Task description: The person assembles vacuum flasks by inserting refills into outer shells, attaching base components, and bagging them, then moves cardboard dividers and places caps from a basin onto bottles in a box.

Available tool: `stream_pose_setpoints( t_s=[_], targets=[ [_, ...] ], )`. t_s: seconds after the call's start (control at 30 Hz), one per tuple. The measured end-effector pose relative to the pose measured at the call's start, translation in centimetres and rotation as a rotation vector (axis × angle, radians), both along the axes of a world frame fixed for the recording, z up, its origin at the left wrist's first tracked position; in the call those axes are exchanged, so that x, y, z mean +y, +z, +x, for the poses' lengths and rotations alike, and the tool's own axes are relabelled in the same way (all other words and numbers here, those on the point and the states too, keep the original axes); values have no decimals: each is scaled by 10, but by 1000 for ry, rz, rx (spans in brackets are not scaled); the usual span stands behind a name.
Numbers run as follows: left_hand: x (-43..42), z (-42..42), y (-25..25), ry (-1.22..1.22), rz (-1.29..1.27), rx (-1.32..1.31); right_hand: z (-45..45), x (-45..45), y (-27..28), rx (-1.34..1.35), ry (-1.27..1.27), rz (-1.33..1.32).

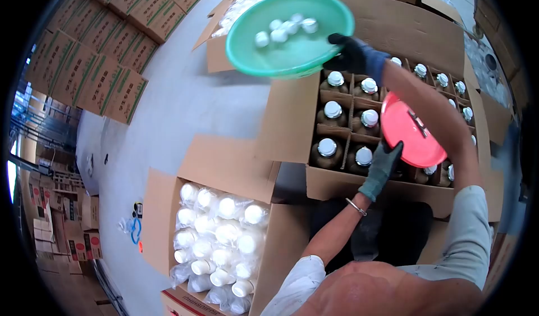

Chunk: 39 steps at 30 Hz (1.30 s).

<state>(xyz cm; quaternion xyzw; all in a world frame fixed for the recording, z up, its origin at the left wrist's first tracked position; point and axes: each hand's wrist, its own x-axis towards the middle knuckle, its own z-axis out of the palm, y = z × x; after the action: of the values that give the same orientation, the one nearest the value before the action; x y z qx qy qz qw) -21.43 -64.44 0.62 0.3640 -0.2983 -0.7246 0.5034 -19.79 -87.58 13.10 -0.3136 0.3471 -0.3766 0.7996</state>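
Observation:
My right hand (351, 55), in a dark glove, grips the rim of a green plastic basin (264, 57). The basin is tilted, with several small white caps (279, 35) inside. Below and to its right, my left hand (384, 167), in a grey-green glove, closes on the edge of a pink plastic dish (404, 130) holding a few small dark pieces I cannot make out. Under both arms stands an open divided carton (359, 182) of dark bottles with silvery-white caps (333, 110), one per compartment. The dish hides part of those bottles.
An open carton (163, 226) of plastic-wrapped white-capped bottles (224, 234) stands at lower left. Another carton of white-topped items (247, 4) sits behind the basin. Stacked closed cartons (90, 52) line the upper left. A blue looped item (136, 230) lies on the grey floor (196, 102).

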Motion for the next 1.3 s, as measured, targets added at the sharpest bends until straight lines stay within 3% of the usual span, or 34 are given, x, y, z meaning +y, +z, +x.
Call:
stream_pose_setpoints(
  t_s=[0.03, 0.1, 0.13, 0.3, 0.5, 0.57, 0.67, 0.7, 0.77, 0.8, 0.83, 0.9, 0.97, 1.03, 1.1, 1.13, 1.17, 1.2, 1.27, 1.3],
  targets=[
    [0, -1, -1, 3, -12, -49, 37, -4, -10, 12, -25, 110],
    [0, -7, -16, 141, -347, -421, 103, -19, -52, 11, 57, 220],
    [2, -5, -31, 74, -464, -528, 132, -22, -77, -2, 101, 212],
    [32, 1, -37, -78, -313, -399, 231, 7, -151, 183, 104, 283],
    [38, 19, -34, -132, -251, -349, 252, 39, -240, 251, -28, 414],
    [37, 23, -33, -142, -244, -342, 245, 35, -276, 531, 265, -174],
    [36, 27, -32, -150, -242, -336, 259, 11, -306, 74, 22, 434],
    [36, 28, -31, -151, -245, -334, 267, 4, -313, 114, -65, 378],
    [37, 30, -28, -152, -242, -336, 277, -1, -311, 197, -240, 268],
    [39, 28, -26, -152, -241, -339, 274, -4, -311, 276, -201, 228],
    [38, 29, -25, -149, -241, -346, 264, -4, -291, 347, 14, 255],
    [39, 30, -23, -141, -250, -360, 257, -8, -278, 314, 206, 139],
    [36, 30, -17, -129, -272, -385, 237, 0, -224, 356, 377, -156],
    [28, 31, -14, -100, -355, -482, 218, 4, -170, 250, 501, -217],
    [17, 36, -13, -60, -495, -674, 165, 46, -71, 514, 542, -581],
    [11, 39, -9, -51, -453, -647, 126, 59, -25, 719, 580, -845],
    [2, 40, 7, -98, -107, -307, 88, 75, 0, 929, 621, -1102],
    [-4, 44, -9, 83, -541, -633, 49, 74, -3, 1063, 461, -1259],
    [-10, 46, -4, 220, -580, -523, -50, 77, 5, 1337, 139, -1433],
    [-15, 46, 17, 141, -169, -134, -100, 88, 19, 1477, -25, -1457]
  ],
)
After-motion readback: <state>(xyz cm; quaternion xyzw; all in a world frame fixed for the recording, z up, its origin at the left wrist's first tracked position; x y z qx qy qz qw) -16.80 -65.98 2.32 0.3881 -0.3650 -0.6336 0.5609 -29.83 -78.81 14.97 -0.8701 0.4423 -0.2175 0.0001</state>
